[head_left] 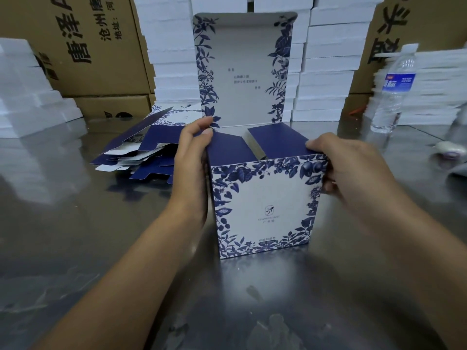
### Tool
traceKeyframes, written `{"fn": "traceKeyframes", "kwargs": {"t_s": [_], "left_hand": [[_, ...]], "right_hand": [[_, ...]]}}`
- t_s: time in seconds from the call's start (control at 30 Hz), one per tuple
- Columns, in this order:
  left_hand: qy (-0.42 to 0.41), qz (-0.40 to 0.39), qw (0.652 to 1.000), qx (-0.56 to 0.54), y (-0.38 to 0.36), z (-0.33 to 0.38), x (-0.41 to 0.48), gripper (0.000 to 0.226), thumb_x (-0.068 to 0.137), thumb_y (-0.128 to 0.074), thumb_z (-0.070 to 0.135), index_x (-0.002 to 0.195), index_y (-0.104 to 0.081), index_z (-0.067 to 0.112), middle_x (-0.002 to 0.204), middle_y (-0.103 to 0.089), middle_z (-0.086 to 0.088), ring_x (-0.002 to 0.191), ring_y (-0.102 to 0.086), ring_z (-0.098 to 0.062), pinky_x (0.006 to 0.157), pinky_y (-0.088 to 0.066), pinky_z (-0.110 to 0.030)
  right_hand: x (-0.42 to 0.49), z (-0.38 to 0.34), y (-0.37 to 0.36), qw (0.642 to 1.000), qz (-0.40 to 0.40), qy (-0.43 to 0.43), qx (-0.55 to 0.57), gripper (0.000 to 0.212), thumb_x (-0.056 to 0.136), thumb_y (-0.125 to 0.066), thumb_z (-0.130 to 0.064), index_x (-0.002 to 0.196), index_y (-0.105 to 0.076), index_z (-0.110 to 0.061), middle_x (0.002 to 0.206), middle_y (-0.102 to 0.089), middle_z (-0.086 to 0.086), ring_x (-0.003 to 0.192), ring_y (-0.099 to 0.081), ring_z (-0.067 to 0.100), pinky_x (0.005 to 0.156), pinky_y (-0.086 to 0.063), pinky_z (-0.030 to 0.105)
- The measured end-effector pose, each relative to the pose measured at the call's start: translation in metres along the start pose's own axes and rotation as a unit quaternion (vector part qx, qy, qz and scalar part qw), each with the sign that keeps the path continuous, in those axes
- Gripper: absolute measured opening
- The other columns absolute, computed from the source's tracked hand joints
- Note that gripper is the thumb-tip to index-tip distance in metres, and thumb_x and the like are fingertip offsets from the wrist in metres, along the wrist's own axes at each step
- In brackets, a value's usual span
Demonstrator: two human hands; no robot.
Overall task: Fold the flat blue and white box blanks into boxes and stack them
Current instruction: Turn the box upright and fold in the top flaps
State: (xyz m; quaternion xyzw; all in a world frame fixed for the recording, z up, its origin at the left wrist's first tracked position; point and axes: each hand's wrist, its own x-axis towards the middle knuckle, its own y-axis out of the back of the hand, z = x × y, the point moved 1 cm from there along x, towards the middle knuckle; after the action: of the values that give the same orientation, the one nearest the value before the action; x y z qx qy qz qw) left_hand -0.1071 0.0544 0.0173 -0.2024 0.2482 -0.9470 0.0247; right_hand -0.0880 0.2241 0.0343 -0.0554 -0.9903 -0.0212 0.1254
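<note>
Left hand and right hand clamp the cardboard box sides, thumbs on 2 matte navy flaps; floral lid upright. Flat blanks left of box.

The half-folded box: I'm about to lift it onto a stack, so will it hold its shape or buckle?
Probably light: the box is thin printed card. It likely flexes if squeezed, since the lid stands open and the dark blue flaps aren't locked down. Sitting flat on the steel table, it seems unlikely to tip.
</note>
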Motion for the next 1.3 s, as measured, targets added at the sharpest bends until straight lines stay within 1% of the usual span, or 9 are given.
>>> {"fn": "traceKeyframes", "kwargs": {"t_s": [0.2,0.33,0.47,0.53,0.67,0.87,1.03,1.17,1.3], "left_hand": [[0.028,-0.027,0.999,-0.015,-0.001,0.0,-0.001,0.027,0.095,-0.042,0.019,0.119,-0.055,0.02,0.1,-0.066,0.004,0.087,-0.065,-0.012,0.074,-0.054,-0.026],[0.033,-0.04,0.999,-0.013,-0.001,-0.002,0.0,0.028,0.095,-0.041,0.018,0.12,-0.054,0.019,0.103,-0.064,0.002,0.086,-0.065,-0.014,0.072,-0.055,-0.026],[0.039,-0.034,0.998,-0.023,0.001,-0.003,0.001,0.023,0.094,-0.04,0.014,0.109,-0.056,0.021,0.091,-0.065,0.004,0.078,-0.064,-0.012,0.068,-0.053,-0.027],[0.042,-0.031,0.998,-0.018,0.002,-0.004,0.002,0.022,0.093,-0.041,0.013,0.105,-0.057,0.023,0.085,-0.066,0.005,0.077,-0.063,-0.013,0.069,-0.051,-0.028],[0.043,-0.044,0.998,-0.013,0.003,-0.004,0.003,0.02,0.093,-0.042,0.013,0.101,-0.056,0.024,0.076,-0.068,0.009,0.071,-0.064,-0.012,0.066,-0.051,-0.027],[0.044,-0.047,0.998,-0.007,0.004,-0.004,0.004,0.021,0.093,-0.041,0.012,0.1,-0.056,0.025,0.075,-0.068,0.009,0.07,-0.064,-0.012,0.068,-0.051,-0.029],[0.044,-0.051,0.998,-0.001,0.003,-0.003,0.003,0.022,0.093,-0.041,0.01,0.097,-0.056,0.025,0.078,-0.067,0.007,0.071,-0.063,-0.013,0.067,-0.05,-0.029],[0.042,-0.055,0.998,-0.007,0.004,-0.004,0.003,0.022,0.093,-0.04,0.009,0.096,-0.055,0.025,0.077,-0.066,0.006,0.071,-0.061,-0.015,0.065,-0.05,-0.029],[0.043,-0.056,0.997,-0.005,0.003,-0.004,0.004,0.023,0.092,-0.04,0.008,0.096,-0.055,0.025,0.075,-0.066,0.004,0.068,-0.061,-0.015,0.061,-0.05,-0.026]], "right_hand": [[-0.003,-0.009,0.006,0.991,-0.007,0.074,-0.11,0.033,0.084,-0.053,-0.014,0.063,-0.043,0.01,0.058,-0.038,0.009,0.054,-0.03,0.018,0.054,-0.025,0.03],[-0.002,-0.012,0.012,0.982,-0.033,0.085,-0.164,0.034,0.083,-0.052,-0.017,0.059,-0.04,0.004,0.059,-0.033,0.007,0.055,-0.028,0.019,0.057,-0.027,0.033],[0.002,-0.017,0.009,0.993,-0.039,0.021,-0.11,0.023,0.079,-0.052,-0.015,0.058,-0.054,-0.006,0.045,-0.047,0.004,0.041,-0.039,0.016,0.039,-0.034,0.015],[0.009,-0.016,0.009,0.997,-0.039,-0.024,-0.07,0.029,0.082,-0.053,-0.011,0.053,-0.056,-0.012,0.039,-0.054,-0.001,0.031,-0.044,0.009,0.034,-0.034,0.009],[0.018,-0.012,0.006,0.997,-0.048,-0.04,-0.045,0.045,0.082,-0.055,-0.009,0.038,-0.057,-0.017,0.04,-0.054,0.0,0.031,-0.047,0.01,0.037,-0.037,0.01],[0.025,-0.017,0.008,0.991,-0.078,-0.013,-0.104,0.009,0.077,-0.055,-0.011,0.069,-0.06,-0.01,0.045,-0.053,0.003,0.034,-0.045,0.01,0.039,-0.037,0.011],[0.038,-0.019,0.005,0.989,-0.057,-0.065,-0.117,0.02,0.08,-0.058,-0.016,0.061,-0.055,-0.015,0.048,-0.057,0.0,0.038,-0.05,0.015,0.037,-0.036,0.011],[0.041,-0.023,0.004,0.987,-0.068,-0.048,-0.14,0.026,0.083,-0.055,-0.01,0.057,-0.051,-0.011,0.04,-0.054,-0.002,0.029,-0.047,0.009,0.033,-0.03,0.007],[0.047,-0.024,0.004,0.979,-0.069,-0.062,-0.182,0.021,0.082,-0.058,-0.017,0.062,-0.054,-0.012,0.037,-0.053,-0.006,0.027,-0.046,0.004,0.03,-0.027,0.007]]}}
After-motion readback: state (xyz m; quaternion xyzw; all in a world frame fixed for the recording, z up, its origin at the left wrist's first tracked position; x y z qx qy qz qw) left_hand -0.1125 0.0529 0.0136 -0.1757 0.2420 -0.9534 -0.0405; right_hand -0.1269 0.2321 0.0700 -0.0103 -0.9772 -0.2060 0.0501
